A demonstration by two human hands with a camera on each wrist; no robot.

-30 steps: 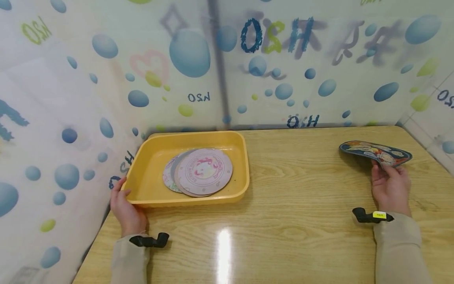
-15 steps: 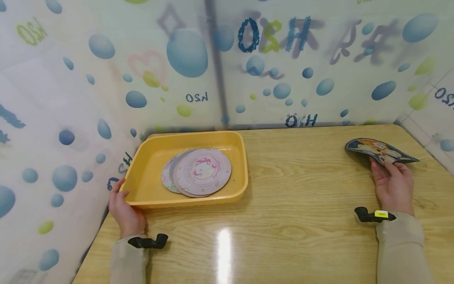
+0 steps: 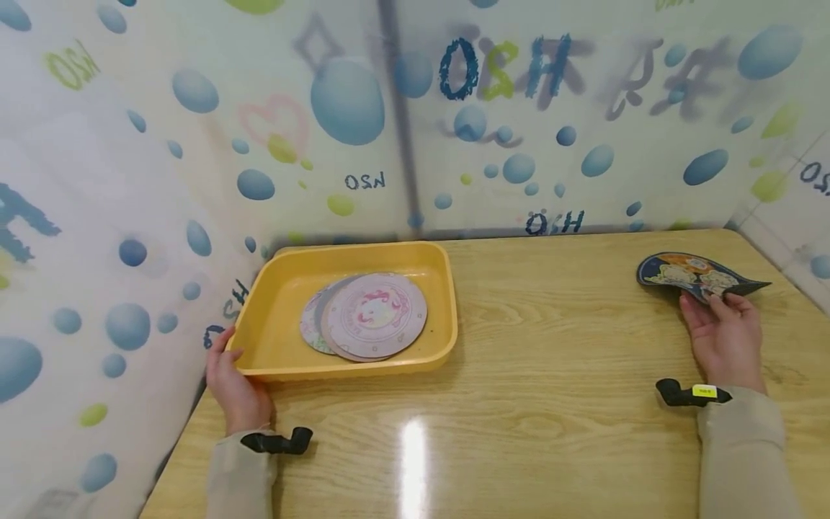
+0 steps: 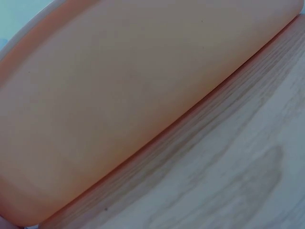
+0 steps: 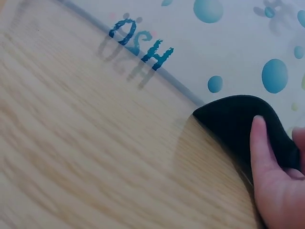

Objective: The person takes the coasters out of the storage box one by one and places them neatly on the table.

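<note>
A yellow tray [image 3: 279,295] stands at the left of the wooden table and holds overlapping round pads, the top one pink with a cartoon print [image 3: 375,313]. My left hand [image 3: 232,382] grips the tray's near-left corner, thumb over the rim. In the left wrist view the tray's outer wall [image 4: 124,105] fills the frame. At the far right my right hand [image 3: 723,333] pinches a bent round pad with a dark printed face [image 3: 694,275], lifted off the table. In the right wrist view my fingers [image 5: 264,157] press on its black underside [image 5: 238,121].
The wooden table [image 3: 558,375] runs from the tray to the right hand. A bubble-printed curtain [image 3: 454,115] closes off the back and left sides. A white ledge [image 3: 791,245] borders the right edge.
The right hand has drawn the dark pad slightly right and folded it more, tipping its printed face toward me. The left hand stays on the tray corner.
</note>
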